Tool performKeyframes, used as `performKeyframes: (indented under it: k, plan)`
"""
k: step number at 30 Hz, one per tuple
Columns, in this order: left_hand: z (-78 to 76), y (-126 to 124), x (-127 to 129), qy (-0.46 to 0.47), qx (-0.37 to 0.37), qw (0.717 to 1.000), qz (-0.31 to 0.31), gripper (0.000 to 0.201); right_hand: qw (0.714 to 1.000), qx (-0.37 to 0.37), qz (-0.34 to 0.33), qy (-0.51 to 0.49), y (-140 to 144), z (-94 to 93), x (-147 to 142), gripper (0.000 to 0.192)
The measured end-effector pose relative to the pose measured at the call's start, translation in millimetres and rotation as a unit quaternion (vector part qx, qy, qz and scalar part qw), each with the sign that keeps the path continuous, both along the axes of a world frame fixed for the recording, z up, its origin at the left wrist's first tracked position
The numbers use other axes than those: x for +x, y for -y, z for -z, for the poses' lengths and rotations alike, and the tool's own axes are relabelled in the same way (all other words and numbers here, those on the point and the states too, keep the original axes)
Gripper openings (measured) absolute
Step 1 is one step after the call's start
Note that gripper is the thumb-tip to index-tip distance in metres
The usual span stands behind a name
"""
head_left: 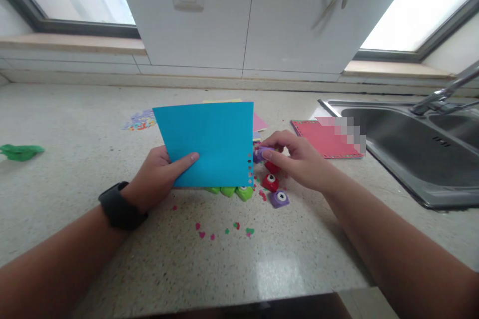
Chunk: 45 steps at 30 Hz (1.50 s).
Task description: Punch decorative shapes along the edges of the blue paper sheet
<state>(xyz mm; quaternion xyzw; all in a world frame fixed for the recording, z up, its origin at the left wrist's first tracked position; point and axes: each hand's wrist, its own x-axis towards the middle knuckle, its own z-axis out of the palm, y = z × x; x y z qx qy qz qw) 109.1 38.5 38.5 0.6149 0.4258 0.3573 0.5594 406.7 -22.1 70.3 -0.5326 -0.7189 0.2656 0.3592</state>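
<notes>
A bright blue rectangular sheet of paper (207, 142) is held up at a tilt above the pale speckled surface (82, 169); its face is plain except for a column of small cut-out shapes, one a star, along the lower part of its right edge. Bright green plastic craft punches (245, 193) partly show below its lower edge. At its right edge is a small purple plastic craft punch (259, 155), largely covered by fingers; whether it touches the paper is unclear.

The left grip (157, 175) pinches the sheet near its lower left edge, thumb flat on the front, the other fingers mostly hidden behind. The right grip (299, 157) pinches the purple punch between thumb and fingers.
</notes>
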Motion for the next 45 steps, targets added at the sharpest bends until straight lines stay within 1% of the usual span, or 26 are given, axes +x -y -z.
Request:
performKeyframes:
  k: [3, 7, 10, 13, 15, 18, 23, 30, 33, 35, 37, 41, 45]
  plan:
    - [-1.1, 0, 0, 0.000, 0.005, 1.000, 0.001, 0.050, 0.990, 0.060, -0.032, 0.127, 2, 0.1, 1, 0.025]
    - [-1.9, 1, 0, 0.000, 0.004, 1.000, 0.005, 0.053, 0.960, 0.051, -0.046, 0.270, 5, -1.3, -2, 0.027]
    - [-1.2, 1, -1, 0.006, 0.005, 1.000, 0.014, 0.053, 0.945, 0.041, -0.063, 0.319, 7, -3.7, -6, 0.030]
    - [-0.9, 1, -1, 0.014, -0.001, 1.000, 0.022, 0.053, 0.936, 0.038, -0.074, 0.343, 7, -6.7, -9, 0.034]
    - [-1.0, 2, -1, 0.020, -0.005, 0.999, 0.024, 0.052, 0.937, 0.039, -0.077, 0.340, 7, -7.9, -8, 0.034]
    - [-0.6, 1, -2, 0.034, -0.009, 0.999, 0.025, 0.053, 0.945, 0.049, -0.081, 0.312, 5, -6.0, -4, 0.031]
    - [1.4, 0, -5, 0.044, -0.012, 0.999, 0.018, 0.054, 0.960, 0.090, -0.042, 0.261, 0, 2.8, 5, 0.024]
    - [-0.1, -2, -8, 0.042, -0.015, 0.999, 0.015, 0.052, 0.959, 0.137, -0.025, 0.249, 2, 2.5, 6, 0.020]
    - [-2.0, -8, -14, 0.029, -0.001, 0.999, -0.015, 0.050, 0.961, 0.132, 0.015, 0.243, 2, 1.8, 7, 0.021]
    - [-2.5, -14, -19, 0.039, 0.006, 0.998, -0.047, 0.049, 0.963, 0.136, 0.042, 0.229, 2, 1.7, 9, 0.025]
    - [-2.6, -20, -23, 0.057, 0.017, 0.995, -0.076, 0.049, 0.966, 0.143, 0.053, 0.208, 1, 1.6, 11, 0.026]
    - [-4.8, -29, -26, 0.054, 0.042, 0.990, -0.119, 0.046, 0.972, 0.141, 0.050, 0.183, 0, 1.9, 12, 0.022]
    - [-6.7, -29, -23, 0.061, 0.015, 0.988, -0.139, 0.045, 0.975, 0.128, 0.022, 0.182, -3, 5.0, 5, 0.025]
